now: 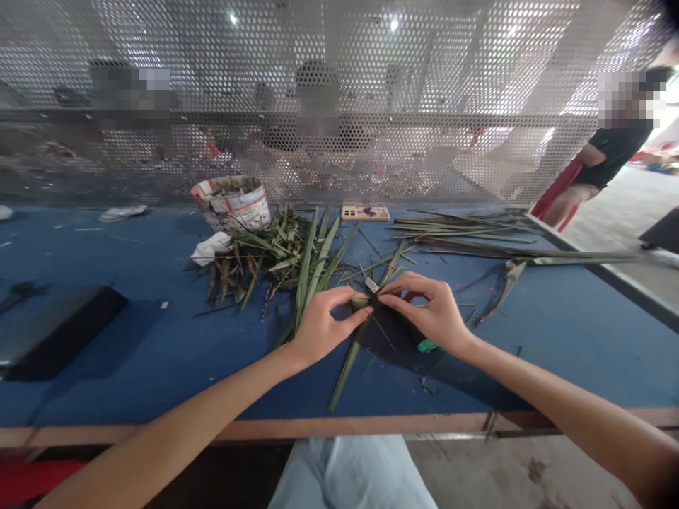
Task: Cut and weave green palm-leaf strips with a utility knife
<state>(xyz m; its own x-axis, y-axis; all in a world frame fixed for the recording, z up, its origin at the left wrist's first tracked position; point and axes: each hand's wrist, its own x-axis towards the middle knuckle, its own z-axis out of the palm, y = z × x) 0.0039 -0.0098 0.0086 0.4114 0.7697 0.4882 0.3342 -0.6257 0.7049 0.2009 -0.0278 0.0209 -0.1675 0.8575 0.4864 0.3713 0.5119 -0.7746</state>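
The bench is a blue-topped table (159,367) with a wooden front edge nearest me. At far left, a flat black case (61,332) is lying on it. Next along, a bowl of folded newspaper (230,205) is sitting near the back edge, holding leaf scraps, with a crumpled white tissue (211,248) lying at its foot. A heap of loose palm leaflets (276,258) is spreading to its right, and a phone in a pale pink case (365,213) is lying behind the heap.

My left hand (323,329) is grasping a folded green palm leaflet (362,302), with thumb and fingertips pinching it from the left. My right hand (424,307) is grasping the same leaflet from the right, with thumb and forefinger closed on it. The fold is sitting between my hands, above the table, with a long tail running down toward me. A small pale tab (372,285) is showing at the fold; I cannot tell what it is. A small green piece (427,346) is lying just below my right wrist. Further right, long palm fronds (467,230) are lying in a loose bundle. Beyond the perforated metal screen (318,56), blurred people (276,141) are sitting, and a person in a black top (620,134) is standing at far right.
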